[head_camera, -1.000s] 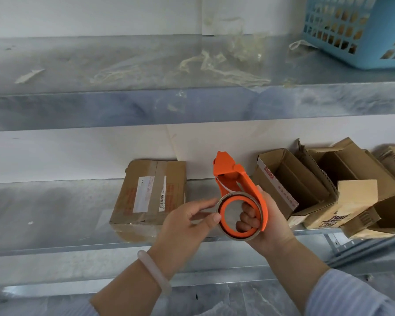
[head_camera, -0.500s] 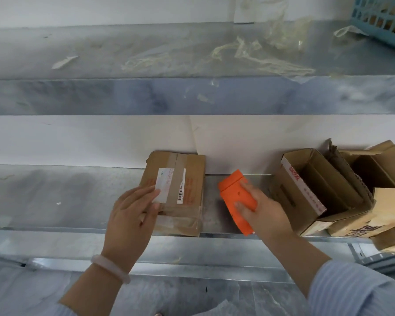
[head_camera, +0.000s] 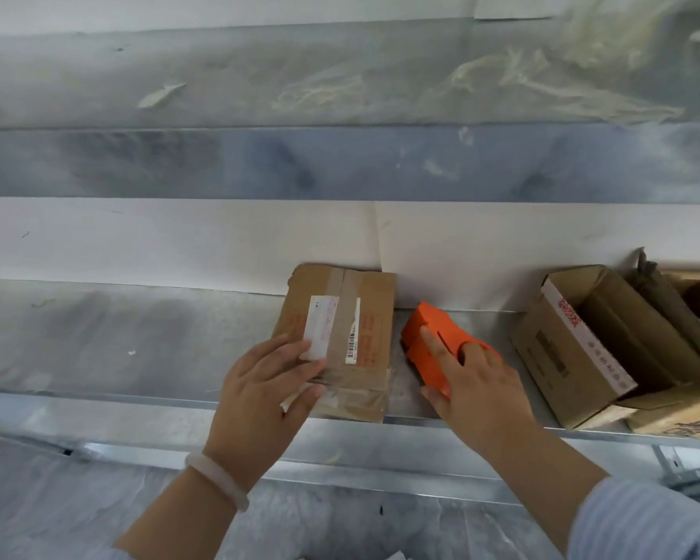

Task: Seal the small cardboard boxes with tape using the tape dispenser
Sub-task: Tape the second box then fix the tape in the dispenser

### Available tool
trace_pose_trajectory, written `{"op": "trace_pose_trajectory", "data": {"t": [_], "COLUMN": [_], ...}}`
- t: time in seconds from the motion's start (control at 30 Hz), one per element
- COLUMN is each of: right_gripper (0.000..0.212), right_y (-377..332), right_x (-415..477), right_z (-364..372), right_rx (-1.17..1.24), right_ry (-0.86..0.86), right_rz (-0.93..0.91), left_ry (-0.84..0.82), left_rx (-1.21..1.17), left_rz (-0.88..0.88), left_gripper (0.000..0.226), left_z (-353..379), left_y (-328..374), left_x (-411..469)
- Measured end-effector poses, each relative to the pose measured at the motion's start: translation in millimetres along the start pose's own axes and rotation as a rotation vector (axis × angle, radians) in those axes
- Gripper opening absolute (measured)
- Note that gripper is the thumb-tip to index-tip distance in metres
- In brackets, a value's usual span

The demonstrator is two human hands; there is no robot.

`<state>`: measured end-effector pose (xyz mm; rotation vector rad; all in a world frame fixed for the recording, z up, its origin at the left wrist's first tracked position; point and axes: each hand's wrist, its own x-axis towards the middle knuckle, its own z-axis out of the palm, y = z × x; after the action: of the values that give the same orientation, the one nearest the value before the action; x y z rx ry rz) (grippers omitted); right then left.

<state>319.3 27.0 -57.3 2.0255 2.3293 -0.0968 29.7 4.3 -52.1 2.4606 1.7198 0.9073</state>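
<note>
A small closed cardboard box (head_camera: pixel 356 317) with a white label and tape along its seam lies on the metal shelf (head_camera: pixel 118 337). My left hand (head_camera: pixel 267 390) grips the box's near left corner, fingers on top and thumb at the front edge. Right of the box, the orange tape dispenser (head_camera: pixel 429 341) rests on the shelf. My right hand (head_camera: pixel 477 381) holds the dispenser from above, a finger through its slot and the thumb under its near end.
Open cardboard boxes (head_camera: pixel 591 341) lie tipped at the shelf's right end. An upper metal shelf (head_camera: pixel 340 163) with tape scraps (head_camera: pixel 522 78) runs overhead. A white wall backs the shelf. A lower metal ledge (head_camera: pixel 178 422) runs in front.
The dispenser came down from mid-air onto the shelf beside the box. My left hand left the tape roll and took hold of the closed box. The view shifted left.
</note>
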Motion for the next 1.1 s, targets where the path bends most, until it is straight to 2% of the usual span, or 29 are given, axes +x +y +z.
{"op": "trace_pose_trajectory", "data": {"t": [0.07,0.13,0.17,0.23,0.3,0.37,0.5,0.63,0.73,0.83,0.93,1.1], "right_gripper": [0.078,0.066,0.06,0.054,0.05,0.048,0.042,0.041,0.042,0.044,0.047,0.059], "right_y": [-3.4,-11.0,-18.8,-46.9,-78.5,-94.9,-86.4,-76.6,-74.6,-82.3,-92.3,-127.2], "right_x": [-6.1,-16.1,-21.9,-30.0,-30.3,-22.8,-9.2,-5.3,-8.7,-15.8,-19.4,-27.2], "right_z": [-2.3,-5.5,-7.4,-13.2,-9.2,6.8,25.1,16.2,17.2,28.0,33.2,28.6], "right_rx": [0.002,0.182,0.3,0.464,0.46,0.389,0.418,0.424,0.419,0.479,0.584,0.985], "right_ry": [0.151,0.384,0.473,0.547,0.525,0.488,0.485,0.475,0.474,0.5,0.527,0.491], "right_rz": [0.05,0.07,0.042,-0.083,-0.245,-0.322,-0.383,-0.471,-0.449,-0.351,-0.254,0.016], "left_ry": [-0.022,-0.033,-0.045,-0.08,-0.096,-0.097,-0.094,-0.145,-0.118,-0.103,-0.139,-0.183], "left_rx": [0.002,0.006,0.018,0.038,0.043,0.061,0.034,-0.031,-0.031,-0.137,-0.349,-0.713], "left_rz": [0.069,0.177,0.234,0.312,0.345,0.377,0.517,0.648,0.694,0.553,0.24,-0.066], "left_gripper": [0.034,0.032,0.031,0.032,0.032,0.032,0.028,0.034,0.037,0.042,0.063,0.082], "left_z": [-1.0,-2.2,-1.8,2.2,7.1,11.1,7.6,3.1,10.8,19.5,20.9,23.4], "left_y": [-3.7,-4.0,-3.1,-3.2,-6.0,-10.3,-26.3,-52.4,-64.8,-69.4,-67.5,-50.7], "left_x": [4.1,7.8,9.5,12.0,13.4,16.2,31.3,43.2,36.4,25.6,17.2,4.0]}}
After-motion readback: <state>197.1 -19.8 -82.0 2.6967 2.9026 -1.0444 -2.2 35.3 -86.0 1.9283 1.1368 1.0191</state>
